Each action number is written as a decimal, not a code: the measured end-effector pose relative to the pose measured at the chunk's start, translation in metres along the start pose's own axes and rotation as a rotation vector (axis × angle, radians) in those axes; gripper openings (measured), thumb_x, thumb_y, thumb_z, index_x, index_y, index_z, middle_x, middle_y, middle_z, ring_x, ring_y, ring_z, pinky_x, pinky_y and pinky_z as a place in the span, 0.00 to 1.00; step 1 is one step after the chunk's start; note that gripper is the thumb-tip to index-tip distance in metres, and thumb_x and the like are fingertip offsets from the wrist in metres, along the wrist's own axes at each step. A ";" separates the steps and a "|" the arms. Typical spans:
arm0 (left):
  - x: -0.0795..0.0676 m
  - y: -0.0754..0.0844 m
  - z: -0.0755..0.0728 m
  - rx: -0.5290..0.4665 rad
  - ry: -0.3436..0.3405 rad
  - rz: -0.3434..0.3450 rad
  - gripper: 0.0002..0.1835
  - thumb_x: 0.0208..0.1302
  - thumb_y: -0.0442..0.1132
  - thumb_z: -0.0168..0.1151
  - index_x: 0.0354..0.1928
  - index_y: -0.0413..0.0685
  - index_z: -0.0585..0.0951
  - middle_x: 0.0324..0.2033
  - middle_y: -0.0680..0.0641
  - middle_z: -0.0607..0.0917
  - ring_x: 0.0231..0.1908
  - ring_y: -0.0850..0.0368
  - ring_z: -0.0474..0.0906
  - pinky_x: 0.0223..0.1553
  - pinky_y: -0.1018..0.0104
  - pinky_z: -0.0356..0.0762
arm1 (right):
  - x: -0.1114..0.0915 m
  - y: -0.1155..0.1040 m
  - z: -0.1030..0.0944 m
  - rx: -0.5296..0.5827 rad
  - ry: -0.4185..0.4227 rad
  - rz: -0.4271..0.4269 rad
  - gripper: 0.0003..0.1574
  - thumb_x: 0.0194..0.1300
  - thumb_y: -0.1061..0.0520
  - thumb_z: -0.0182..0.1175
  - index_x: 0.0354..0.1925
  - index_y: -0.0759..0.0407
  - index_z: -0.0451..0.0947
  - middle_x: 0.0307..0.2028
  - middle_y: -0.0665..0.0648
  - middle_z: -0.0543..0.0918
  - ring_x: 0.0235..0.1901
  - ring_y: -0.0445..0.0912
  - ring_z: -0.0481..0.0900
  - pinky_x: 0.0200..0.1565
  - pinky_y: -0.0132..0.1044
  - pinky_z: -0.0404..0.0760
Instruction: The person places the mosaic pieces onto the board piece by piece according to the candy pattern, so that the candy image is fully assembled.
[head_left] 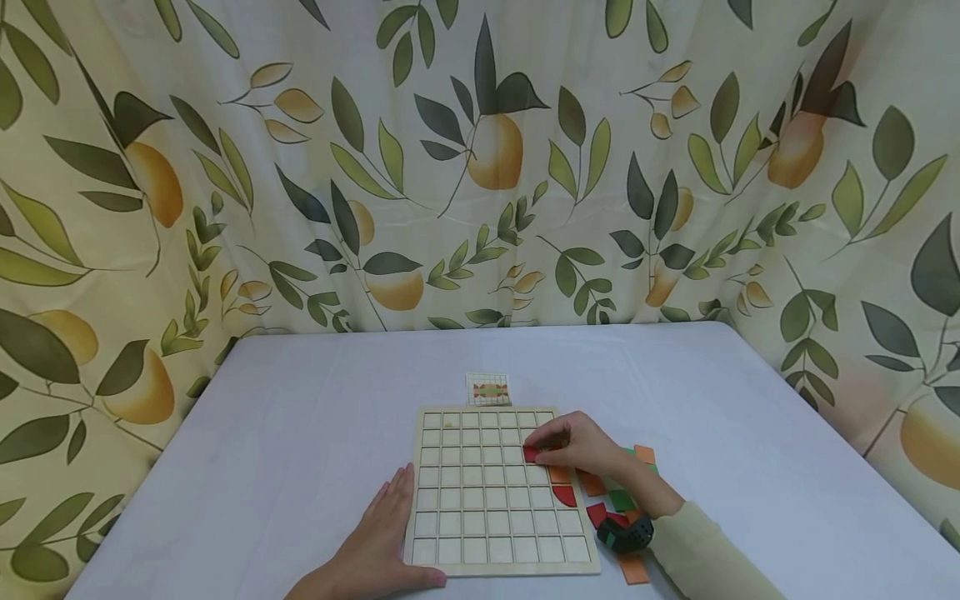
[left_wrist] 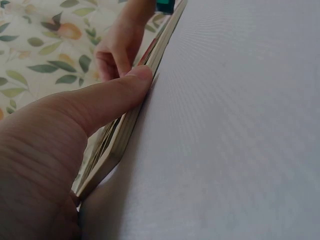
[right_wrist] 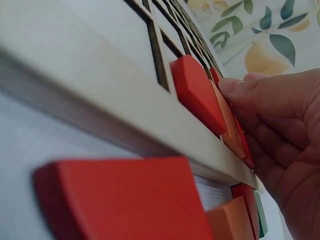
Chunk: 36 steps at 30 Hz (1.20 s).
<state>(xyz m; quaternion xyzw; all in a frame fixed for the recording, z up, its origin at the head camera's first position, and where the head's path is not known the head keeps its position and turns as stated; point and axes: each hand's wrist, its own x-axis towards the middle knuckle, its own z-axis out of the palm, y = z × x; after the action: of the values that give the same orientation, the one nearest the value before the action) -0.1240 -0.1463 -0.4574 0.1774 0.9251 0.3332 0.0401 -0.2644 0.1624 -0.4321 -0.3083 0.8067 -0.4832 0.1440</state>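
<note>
A wooden grid board (head_left: 483, 500) lies on the table. My left hand (head_left: 378, 533) rests at its near left corner, fingers straight along the left side and thumb (left_wrist: 135, 75) on the near edge. My right hand (head_left: 581, 442) reaches over the board's right side and pinches a small red piece (head_left: 531, 454) at a cell one column in from the right. Its exact shape is hidden by the fingers. In the rightmost column sit an orange square (head_left: 559, 474) and a red quarter-circle piece (head_left: 564, 496). Another red piece (right_wrist: 245, 142) shows beyond the orange one in the right wrist view.
Loose red, orange (head_left: 633, 570) and green pieces (head_left: 621, 500) lie right of the board, partly under my right forearm. A small pattern card (head_left: 488, 389) touches or nearly touches the board's far edge. A leaf-and-fruit printed curtain (head_left: 480, 167) hangs behind the white table (head_left: 315, 417).
</note>
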 end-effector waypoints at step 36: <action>0.000 0.001 0.001 0.015 -0.006 -0.011 0.72 0.36 0.74 0.62 0.69 0.34 0.39 0.69 0.37 0.44 0.69 0.47 0.36 0.62 0.67 0.25 | -0.041 0.006 -0.030 -0.129 0.174 0.143 0.16 0.55 0.56 0.67 0.44 0.58 0.82 0.43 0.54 0.82 0.49 0.53 0.74 0.51 0.56 0.70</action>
<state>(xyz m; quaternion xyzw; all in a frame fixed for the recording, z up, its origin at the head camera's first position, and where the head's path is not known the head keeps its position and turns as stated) -0.1232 -0.1454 -0.4578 0.1737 0.9284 0.3257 0.0433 -0.2507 0.2107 -0.4252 -0.2158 0.8654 -0.4437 0.0873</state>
